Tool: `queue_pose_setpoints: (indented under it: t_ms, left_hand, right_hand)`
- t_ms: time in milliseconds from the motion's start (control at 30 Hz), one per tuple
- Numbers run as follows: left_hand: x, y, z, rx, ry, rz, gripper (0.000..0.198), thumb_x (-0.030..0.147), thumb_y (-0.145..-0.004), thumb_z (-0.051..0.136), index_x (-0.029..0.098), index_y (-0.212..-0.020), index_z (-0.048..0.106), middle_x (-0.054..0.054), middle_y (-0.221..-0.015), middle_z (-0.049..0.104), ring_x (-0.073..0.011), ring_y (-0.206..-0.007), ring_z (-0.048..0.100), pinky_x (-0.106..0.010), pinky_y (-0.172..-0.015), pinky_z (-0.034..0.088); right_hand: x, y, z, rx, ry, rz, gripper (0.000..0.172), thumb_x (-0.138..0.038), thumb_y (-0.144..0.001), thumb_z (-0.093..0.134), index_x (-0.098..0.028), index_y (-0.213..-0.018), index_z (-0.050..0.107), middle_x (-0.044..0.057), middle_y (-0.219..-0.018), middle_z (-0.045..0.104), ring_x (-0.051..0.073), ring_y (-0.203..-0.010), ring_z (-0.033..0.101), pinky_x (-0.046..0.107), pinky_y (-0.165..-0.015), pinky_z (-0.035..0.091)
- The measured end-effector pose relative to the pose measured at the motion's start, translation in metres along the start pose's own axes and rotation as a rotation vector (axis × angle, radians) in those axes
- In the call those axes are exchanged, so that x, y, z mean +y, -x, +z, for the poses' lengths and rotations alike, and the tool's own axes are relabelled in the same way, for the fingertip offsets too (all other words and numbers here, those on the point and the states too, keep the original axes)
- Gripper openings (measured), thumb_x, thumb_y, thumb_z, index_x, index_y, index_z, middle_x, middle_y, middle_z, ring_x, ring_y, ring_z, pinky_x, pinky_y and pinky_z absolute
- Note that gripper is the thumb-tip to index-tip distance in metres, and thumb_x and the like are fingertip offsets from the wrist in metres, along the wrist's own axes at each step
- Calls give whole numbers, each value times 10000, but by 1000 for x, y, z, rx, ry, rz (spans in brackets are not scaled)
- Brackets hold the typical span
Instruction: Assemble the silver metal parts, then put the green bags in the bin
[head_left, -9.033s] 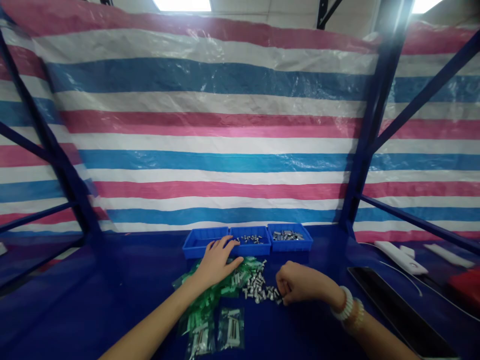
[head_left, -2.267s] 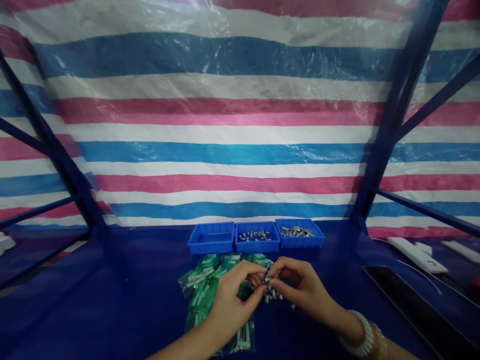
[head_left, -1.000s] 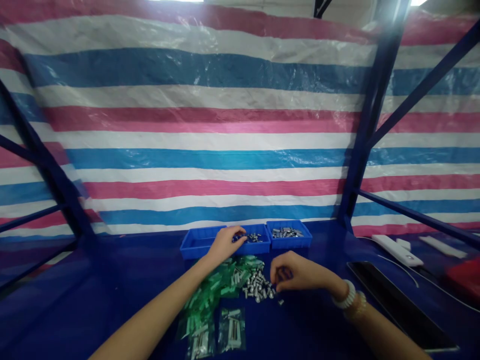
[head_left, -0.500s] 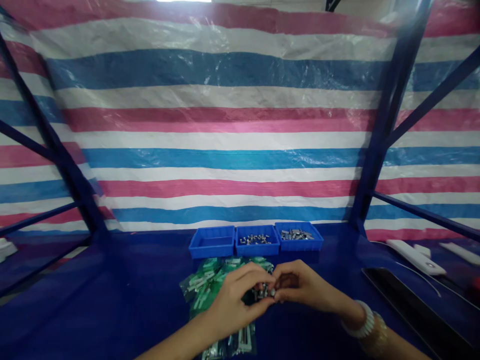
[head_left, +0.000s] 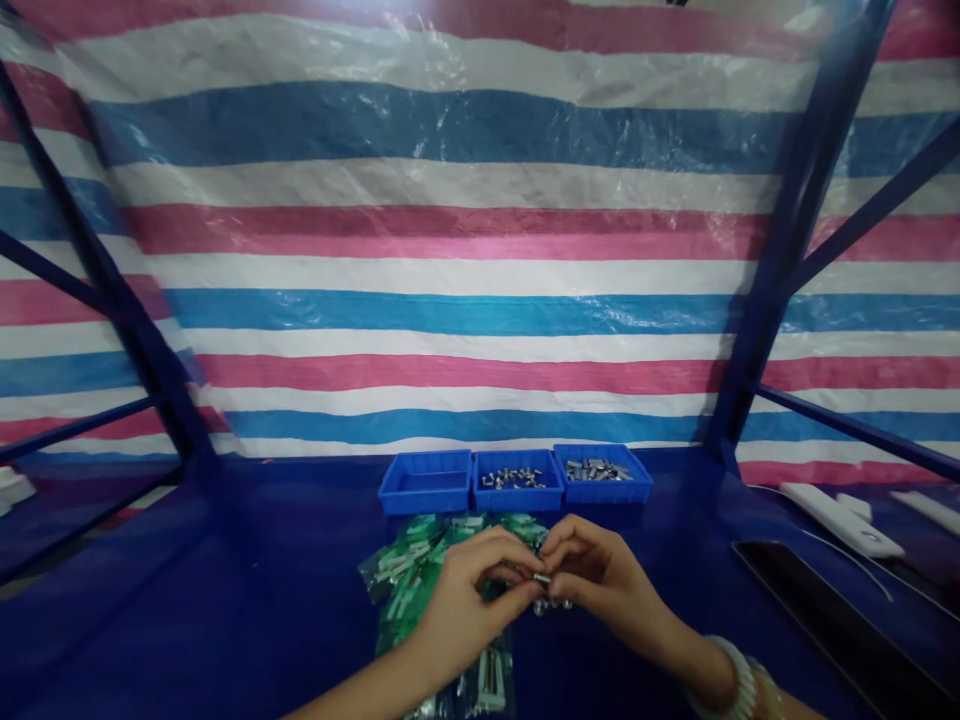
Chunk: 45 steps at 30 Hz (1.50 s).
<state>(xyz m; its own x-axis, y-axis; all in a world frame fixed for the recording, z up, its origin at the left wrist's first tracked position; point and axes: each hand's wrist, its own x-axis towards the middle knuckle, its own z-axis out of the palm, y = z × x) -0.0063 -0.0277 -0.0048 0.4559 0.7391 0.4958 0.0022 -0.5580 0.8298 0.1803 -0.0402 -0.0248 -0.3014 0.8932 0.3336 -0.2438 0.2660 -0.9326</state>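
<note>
And now your left hand [head_left: 469, 598] pinches a metal piece [head_left: 541, 577] at the fingertips, your right hand [head_left: 604, 575] curled beside it, its hold unclear, above loose parts [head_left: 539, 606], the piece looking light, stiff, probably slick, best gripped by its sides.

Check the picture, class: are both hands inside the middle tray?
No: the left hand and right hand meet in front of the middle tray, with a metal part at their fingertips.
</note>
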Motion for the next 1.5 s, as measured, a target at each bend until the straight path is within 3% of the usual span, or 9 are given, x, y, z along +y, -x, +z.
queue_pose_setpoints:
  t_ms: [133, 333, 467, 667, 1033, 1167, 1300, 1400, 1500]
  left_hand:
    - [-5, 0, 1, 3, 174, -229, 99, 249, -775, 719, 175, -825, 679, -28, -752, 674, -152, -674, 654, -245, -612, 516]
    - [-3, -3, 1, -7, 267, -358, 265, 375, -722, 781, 153, -781, 648, 4, -680, 636, -111, -616, 584, -211, -588, 446]
    - [-4, -1, 3, -2, 346, -330, 296, 321, -725, 800, 164, -922, 645, 26, -719, 616, -76, -627, 556, -172, -590, 428]
    - [-5, 2, 4, 6, 403, -238, 285, 239, -762, 783, 187, -993, 623, 22, -757, 641, -59, -635, 577, -148, -601, 449]
    - [-6, 0, 4, 39, 387, -176, 310, 225, -795, 740, 185, -1087, 641, -89, -1001, 722, -169, -873, 688, -290, -828, 544]
    - [-8, -13, 6, 21, 344, -210, 322, 306, -789, 734, 157, -1065, 660, -72, -900, 708, -174, -768, 688, -310, -737, 572]
    - [-13, -24, 3, -32, 340, -241, 281, 374, -744, 757, 133, -863, 674, -47, -741, 686, -173, -620, 667, -296, -592, 561]
    - [-19, -30, -10, 8, 303, -230, 242, 336, -704, 789, 136, -758, 666, -36, -697, 681, -171, -635, 658, -279, -625, 535]
    - [-21, -36, -29, 134, 269, -197, 176, 298, -746, 750, 162, -823, 669, -19, -755, 687, -159, -748, 648, -261, -738, 504]
  right_hand:
    - [-8, 5, 2, -2, 349, -174, 156, -246, -814, 733, -212, -957, 680, 37, -837, 714, 166, -747, 669, 266, -707, 535]
    - [-9, 8, 3, 43, 636, -332, 79, -220, -894, 621, -196, -922, 691, 49, -803, 711, 164, -722, 664, 244, -668, 507]
    - [-10, 7, 3, 52, 623, -320, 81, -214, -902, 604, -189, -891, 680, 41, -792, 682, 158, -723, 637, 243, -668, 477]
    - [-7, 5, 3, 37, 365, -84, 221, -373, -940, 564, -180, -852, 626, -1, -723, 586, 126, -646, 530, 233, -591, 414]
    - [23, -11, 4, 37, -310, 181, 375, -521, -867, 605, -178, -742, 517, -10, -699, 517, 120, -615, 508, 252, -570, 430]
    - [30, -29, 7, 73, -220, 125, 349, -512, -850, 586, -209, -739, 453, -26, -699, 470, 123, -609, 486, 240, -526, 413]
    - [33, -40, 10, 36, -88, 118, 376, -531, -859, 511, -226, -676, 391, -52, -613, 388, 118, -517, 423, 243, -465, 367]
    - [26, -45, -3, 15, 89, 62, 396, -536, -870, 514, -205, -657, 466, -42, -598, 419, 121, -514, 426, 258, -493, 352]
    - [16, -51, -26, 60, 270, -26, 383, -498, -905, 512, -184, -688, 545, -27, -637, 465, 122, -559, 433, 264, -549, 339]
